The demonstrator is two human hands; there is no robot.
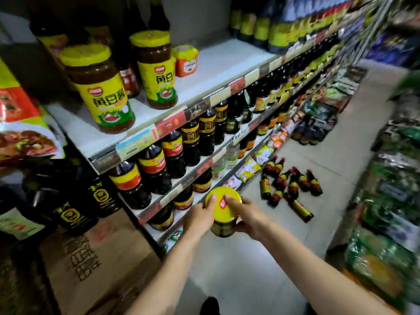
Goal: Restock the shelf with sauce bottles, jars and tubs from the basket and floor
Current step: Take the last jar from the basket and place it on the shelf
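Observation:
A sauce jar [223,227] with a yellow lid sits between both my hands, low in front of the shelves. My left hand [200,215] grips its left side, thumb on the lid. My right hand [244,214] grips the right side, fingers over the lid. Two matching yellow-lidded jars [102,92] [156,71] stand on the white upper shelf [218,64], with a small orange tub [185,60] behind them. Several dark sauce bottles [291,185] lie scattered on the floor. No basket is visible.
Rows of dark soy-sauce bottles [172,155] fill the lower shelves. A cardboard box [95,258] stands at lower left. Packaged goods line the right side of the aisle [386,201]. Grey floor [250,269] runs between them.

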